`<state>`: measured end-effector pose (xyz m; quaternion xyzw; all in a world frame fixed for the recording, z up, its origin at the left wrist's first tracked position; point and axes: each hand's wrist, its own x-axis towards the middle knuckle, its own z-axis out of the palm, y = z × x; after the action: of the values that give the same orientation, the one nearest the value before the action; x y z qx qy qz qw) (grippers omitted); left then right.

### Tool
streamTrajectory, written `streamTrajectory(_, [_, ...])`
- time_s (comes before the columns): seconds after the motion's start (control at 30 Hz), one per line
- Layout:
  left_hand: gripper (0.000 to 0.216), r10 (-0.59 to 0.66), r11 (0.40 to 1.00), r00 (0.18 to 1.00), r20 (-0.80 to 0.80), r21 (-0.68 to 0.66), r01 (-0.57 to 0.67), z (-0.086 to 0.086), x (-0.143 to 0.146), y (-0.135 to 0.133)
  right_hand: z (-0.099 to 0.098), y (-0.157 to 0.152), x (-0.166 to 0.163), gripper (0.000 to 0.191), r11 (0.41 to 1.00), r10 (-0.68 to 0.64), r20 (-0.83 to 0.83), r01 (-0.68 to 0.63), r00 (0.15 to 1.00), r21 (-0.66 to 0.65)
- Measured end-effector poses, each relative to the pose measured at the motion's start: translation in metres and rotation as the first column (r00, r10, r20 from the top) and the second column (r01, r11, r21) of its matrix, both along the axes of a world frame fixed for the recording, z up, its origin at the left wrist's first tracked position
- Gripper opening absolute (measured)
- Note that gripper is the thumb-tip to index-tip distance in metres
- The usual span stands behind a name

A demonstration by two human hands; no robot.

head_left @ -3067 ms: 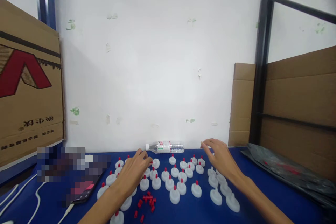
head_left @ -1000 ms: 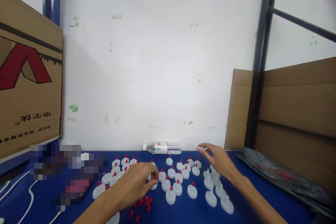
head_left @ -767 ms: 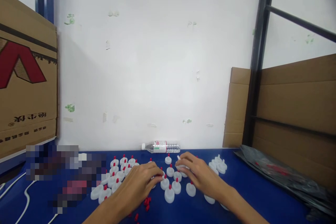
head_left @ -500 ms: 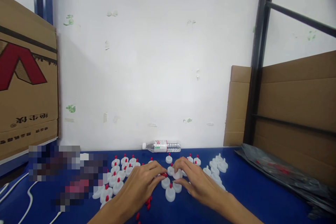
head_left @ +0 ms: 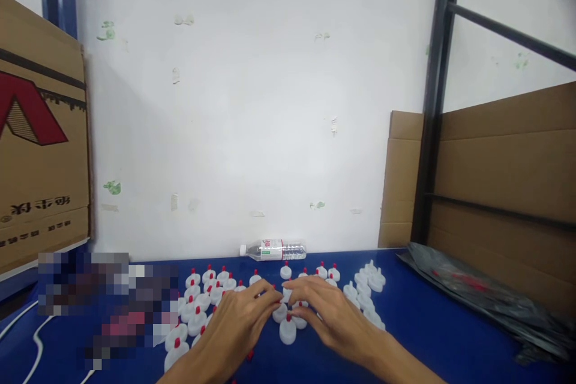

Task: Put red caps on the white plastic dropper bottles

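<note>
My left hand (head_left: 247, 315) is pinched closed at the middle of the group; whatever its fingertips hold is hidden. Close against it, my right hand (head_left: 326, 315) has its thumb and fingers closed round a white nozzle cap (head_left: 287, 295), mostly covered by the fingers. Just below the fingertips stands a white nozzle cap with a red tip (head_left: 288, 331). Many more red-tipped white caps (head_left: 197, 323) stand to the left, and a few stand behind my hands. A small red tip piece (head_left: 250, 356) lies beside my left wrist.
White caps without red tips (head_left: 371, 279) are grouped at the right on the blue table (head_left: 432, 324). A clear bottle (head_left: 272, 249) lies against the wall. A dark plastic bag (head_left: 486, 294) is at far right, a cardboard box (head_left: 45, 180) at left, with white cables (head_left: 38, 342) below it.
My right hand has moved left, bringing the white nozzle cap up to my left fingertips. The view has shifted slightly right. The red piece my left fingers showed is now covered.
</note>
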<state>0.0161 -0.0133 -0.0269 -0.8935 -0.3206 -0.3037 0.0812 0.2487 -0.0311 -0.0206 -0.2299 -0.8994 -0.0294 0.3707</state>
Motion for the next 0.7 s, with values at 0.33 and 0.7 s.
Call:
streamTrajectory(0.33, [0.031,0.029,0.999,0.999,-0.015,-0.031,-0.030,-0.007,0.004,-0.005,0.000,-0.004,-0.007,0.016,0.991,0.028,-0.074,-0.018,0.997,0.133])
streamTrajectory(0.7, [0.040,-0.085,0.946,0.981,0.176,-0.294,0.135,0.001,0.008,-0.024,0.002,-0.016,-0.008,0.027,0.975,0.025,-0.010,-0.022,1.000,0.221])
